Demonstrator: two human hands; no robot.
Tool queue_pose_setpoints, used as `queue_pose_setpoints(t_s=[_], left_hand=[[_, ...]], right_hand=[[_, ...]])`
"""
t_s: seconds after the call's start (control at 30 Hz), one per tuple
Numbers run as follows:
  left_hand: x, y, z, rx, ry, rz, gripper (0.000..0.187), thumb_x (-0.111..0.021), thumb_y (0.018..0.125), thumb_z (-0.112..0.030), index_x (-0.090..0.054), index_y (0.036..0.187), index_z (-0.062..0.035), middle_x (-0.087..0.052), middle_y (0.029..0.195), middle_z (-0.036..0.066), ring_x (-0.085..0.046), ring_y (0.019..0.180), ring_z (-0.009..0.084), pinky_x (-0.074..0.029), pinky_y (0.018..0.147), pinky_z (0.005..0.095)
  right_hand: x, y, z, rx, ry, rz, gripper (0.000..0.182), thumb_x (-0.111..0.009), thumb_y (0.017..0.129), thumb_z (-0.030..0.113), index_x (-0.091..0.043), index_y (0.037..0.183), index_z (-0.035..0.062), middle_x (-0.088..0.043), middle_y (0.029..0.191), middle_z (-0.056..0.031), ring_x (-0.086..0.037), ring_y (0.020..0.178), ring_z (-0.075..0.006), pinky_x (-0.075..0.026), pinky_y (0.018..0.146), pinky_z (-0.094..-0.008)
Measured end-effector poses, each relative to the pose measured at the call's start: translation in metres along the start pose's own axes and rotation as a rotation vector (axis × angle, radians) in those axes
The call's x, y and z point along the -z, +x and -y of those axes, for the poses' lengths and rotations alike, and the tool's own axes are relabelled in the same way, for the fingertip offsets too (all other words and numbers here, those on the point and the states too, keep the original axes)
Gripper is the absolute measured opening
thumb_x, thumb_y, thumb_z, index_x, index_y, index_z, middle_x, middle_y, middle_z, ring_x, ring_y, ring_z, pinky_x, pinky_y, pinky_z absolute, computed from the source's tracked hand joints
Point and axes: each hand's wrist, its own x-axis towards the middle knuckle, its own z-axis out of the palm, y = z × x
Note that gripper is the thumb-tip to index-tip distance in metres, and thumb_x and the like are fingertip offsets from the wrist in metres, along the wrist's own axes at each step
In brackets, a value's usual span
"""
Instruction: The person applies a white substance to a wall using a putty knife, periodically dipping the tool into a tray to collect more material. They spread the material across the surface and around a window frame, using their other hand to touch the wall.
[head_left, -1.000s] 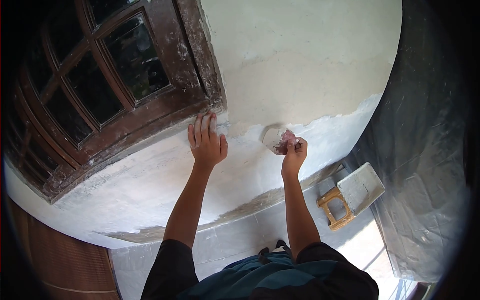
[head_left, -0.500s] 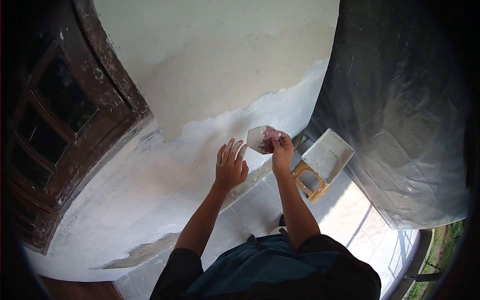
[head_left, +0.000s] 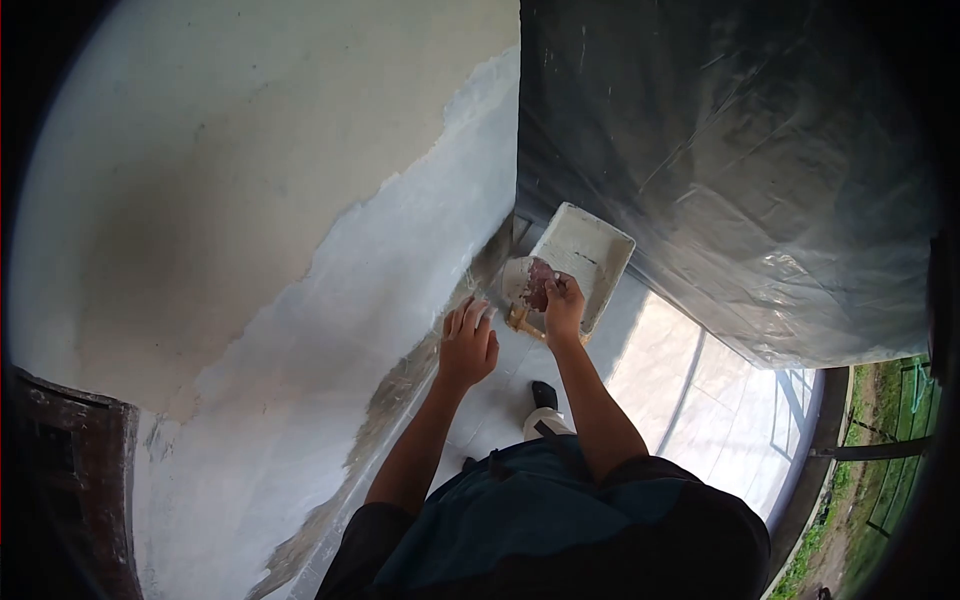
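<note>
Wood frame: dark brown frame [head_left: 105, 470] in the lower left corner of the frame, dark panes in it, pale smears along the edge.
Wall: wall [head_left: 240, 130] fills the left side; beige above, whiter coat below, ragged border between them running from lower left to upper centre.
Wall foot: rough grey-brown strip [head_left: 395, 400], uncoated-looking, where the white coat ends near the floor.
Left hand: left hand [head_left: 468, 345] at centre, back of the hand up, fingers extended and slightly spread, whitish residue on them. Nothing visible in this grip; contact with the wall cannot be told.
Spreader: flat, thin spreader [head_left: 517, 280], pale with a reddish-brown patch, right of the left hand's fingertips, in front of the tray's left side in this view.
Stool: yellowish stool [head_left: 524, 323], mostly hidden; a small part shows below the spreader.
Foot: dark shoe [head_left: 544, 393] on the grey floor [head_left: 500, 385], lower centre.
Right hand: right hand [head_left: 565, 308] pinches the spreader's right edge between thumb and fingers.
Tray: whitish rectangular tray [head_left: 606, 255], residue inside, beyond the right hand.
Sunlit floor: bright patch [head_left: 670, 375] crossed by shadow lines, right of the right forearm.
Plastic sheet: dark, creased, glossy sheet [head_left: 760, 200] across the upper right.
Outdoors: green growth [head_left: 870, 475] and a dark bar [head_left: 880, 451], lower right.
</note>
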Motion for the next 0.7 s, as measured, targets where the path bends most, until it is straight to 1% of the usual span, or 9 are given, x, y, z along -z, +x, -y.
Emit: queue_pose_setpoints(t_s=[0.03,0.1,0.2,0.33,0.4,0.43,0.53,0.6,0.7], left_hand=[[-0.017,0.007,-0.001,0.026,-0.014,0.061,0.038,-0.056,0.077,-0.012,-0.056,0.113,0.0015,-0.05,0.123,0.014,-0.044,0.122,0.0346,-0.036,0.099,0.0485],[-0.05,0.023,-0.002,0.046,-0.042,0.146,0.038,-0.057,0.077,-0.012,-0.057,0.113,0.001,-0.05,0.123,0.014,-0.044,0.123,0.0338,-0.036,0.099,0.0484],[-0.097,0.038,-0.011,0.089,-0.103,0.251,0.038,-0.059,0.078,-0.013,-0.056,0.113,-0.0001,-0.049,0.124,0.014,-0.042,0.124,0.0327,-0.036,0.1,0.0475],[-0.15,0.052,-0.023,0.136,-0.152,0.386,0.039,-0.06,0.079,-0.015,-0.055,0.115,-0.0015,-0.047,0.127,0.013,-0.039,0.127,0.0322,-0.035,0.101,0.0462],[-0.171,0.059,-0.027,0.141,-0.168,0.415,0.039,-0.061,0.079,-0.015,-0.054,0.115,-0.0016,-0.046,0.128,0.013,-0.038,0.127,0.0318,-0.035,0.101,0.0456],[-0.182,0.062,-0.029,0.155,-0.159,0.458,0.04,-0.061,0.08,-0.016,-0.054,0.116,-0.0015,-0.046,0.128,0.013,-0.038,0.128,0.0316,-0.035,0.102,0.0452],[-0.212,0.07,-0.027,0.179,-0.144,0.534,0.043,-0.062,0.08,-0.017,-0.053,0.118,-0.001,-0.046,0.129,0.014,-0.037,0.129,0.0313,-0.034,0.103,0.0446],[-0.229,0.073,-0.027,0.19,-0.144,0.567,0.044,-0.063,0.08,-0.018,-0.052,0.119,-0.0006,-0.045,0.13,0.014,-0.037,0.129,0.0312,-0.034,0.103,0.0444],[-0.253,0.077,-0.025,0.231,-0.175,0.599,0.051,-0.064,0.079,-0.021,-0.048,0.124,0.0001,-0.045,0.131,0.016,-0.037,0.129,0.0324,-0.033,0.103,0.0455]], right_hand=[[0.011,0.015,-0.007,-0.015,-0.005,-0.017,0.018,-0.056,0.09,0.003,-0.058,0.107,-0.0038,-0.065,0.086,-0.0067,-0.059,0.075,-0.0104,-0.047,0.068,-0.0254],[0.031,0.04,-0.014,0.033,-0.241,-0.105,0.02,-0.058,0.089,0.006,-0.061,0.106,-0.0039,-0.066,0.086,-0.0086,-0.059,0.073,-0.013,-0.046,0.067,-0.0273],[0.067,0.078,-0.029,-0.035,-0.376,-0.165,0.021,-0.06,0.087,0.008,-0.064,0.105,-0.0024,-0.067,0.084,-0.0112,-0.061,0.074,-0.0153,-0.047,0.068,-0.0291],[0.112,0.13,-0.05,-0.104,-0.435,-0.243,0.02,-0.059,0.086,0.008,-0.064,0.103,-0.0014,-0.067,0.084,-0.0144,-0.064,0.077,-0.0201,-0.048,0.069,-0.0318],[0.129,0.154,-0.054,-0.06,-0.791,-0.364,0.018,-0.057,0.087,0.009,-0.064,0.1,-0.0011,-0.068,0.085,-0.0161,-0.067,0.079,-0.0257,-0.05,0.068,-0.0349],[0.135,0.165,-0.052,-0.113,-0.743,-0.395,0.018,-0.056,0.087,0.011,-0.065,0.098,-0.0003,-0.068,0.088,-0.0179,-0.067,0.08,-0.032,-0.051,0.069,-0.0399],[0.157,0.204,-0.063,-0.066,-0.942,-0.4,0.023,-0.057,0.086,0.019,-0.065,0.099,0.0015,-0.067,0.091,-0.0212,-0.065,0.083,-0.0384,-0.051,0.074,-0.0452],[0.176,0.231,-0.089,0.035,-1.029,-0.404,0.023,-0.055,0.086,0.019,-0.065,0.099,0.0022,-0.068,0.09,-0.0215,-0.065,0.085,-0.0403,-0.051,0.076,-0.0457],[0.189,0.265,-0.111,0.047,-1.06,-0.332,0.023,-0.055,0.086,0.019,-0.065,0.098,0.0021,-0.067,0.087,-0.0226,-0.064,0.084,-0.0425,-0.051,0.075,-0.0473]])
